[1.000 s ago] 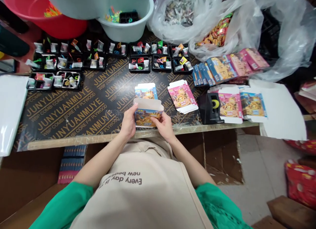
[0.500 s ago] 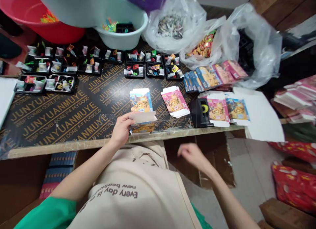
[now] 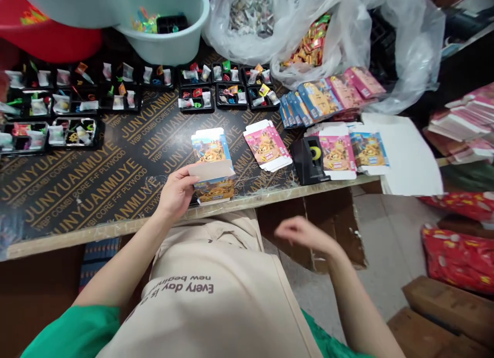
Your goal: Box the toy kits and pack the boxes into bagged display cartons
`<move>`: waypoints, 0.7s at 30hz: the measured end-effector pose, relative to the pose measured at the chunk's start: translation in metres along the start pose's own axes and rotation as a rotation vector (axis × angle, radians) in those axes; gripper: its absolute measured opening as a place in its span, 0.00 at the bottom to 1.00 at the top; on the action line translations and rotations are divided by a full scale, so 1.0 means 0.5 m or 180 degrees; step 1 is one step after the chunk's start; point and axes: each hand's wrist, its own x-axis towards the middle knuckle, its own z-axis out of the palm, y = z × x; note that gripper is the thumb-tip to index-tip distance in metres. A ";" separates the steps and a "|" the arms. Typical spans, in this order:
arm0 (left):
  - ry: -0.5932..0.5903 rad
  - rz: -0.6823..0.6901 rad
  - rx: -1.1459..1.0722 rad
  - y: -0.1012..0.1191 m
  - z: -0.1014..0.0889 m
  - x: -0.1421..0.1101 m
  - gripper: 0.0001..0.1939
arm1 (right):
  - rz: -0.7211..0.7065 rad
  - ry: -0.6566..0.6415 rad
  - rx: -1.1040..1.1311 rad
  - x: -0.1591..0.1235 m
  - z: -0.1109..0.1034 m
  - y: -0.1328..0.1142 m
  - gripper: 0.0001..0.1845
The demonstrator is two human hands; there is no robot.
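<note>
My left hand (image 3: pixel 175 193) grips a small blue printed carton (image 3: pixel 213 182) with its top flap standing up, at the table's front edge. Just behind it lies a flat blue carton blank (image 3: pixel 208 144), and a pink carton blank (image 3: pixel 267 151) lies to the right. My right hand (image 3: pixel 304 234) hangs below the table edge, off the carton, blurred, fingers loosely curled with nothing seen in them. A black tape dispenser (image 3: pixel 307 160) stands right of the pink blank.
Black trays of small wrapped toys (image 3: pixel 77 98) line the back of the plywood table (image 3: pixel 96 183). A white basin (image 3: pixel 165 34), a red basin (image 3: pixel 50 36) and plastic bags (image 3: pixel 309 44) stand behind. Stacked cartons (image 3: pixel 332 95) and blanks (image 3: pixel 353 152) lie right. Red packages (image 3: pixel 459 255) lie on the floor.
My right hand has let go of the blue carton and dropped below the table edge to the right. My left hand keeps hold of the carton. The view has swung slightly right.
</note>
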 end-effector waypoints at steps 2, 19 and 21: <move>-0.0015 -0.0029 -0.0019 0.001 0.000 0.000 0.16 | -0.0356 0.0524 0.0482 0.069 -0.033 -0.050 0.20; 0.0373 0.1205 -0.0137 -0.030 0.013 -0.030 0.05 | -0.1255 0.1565 0.2372 0.272 0.247 -0.200 0.06; 0.0305 0.1550 0.0431 -0.032 0.001 -0.041 0.05 | -0.1530 0.1628 0.2264 0.268 0.247 -0.189 0.10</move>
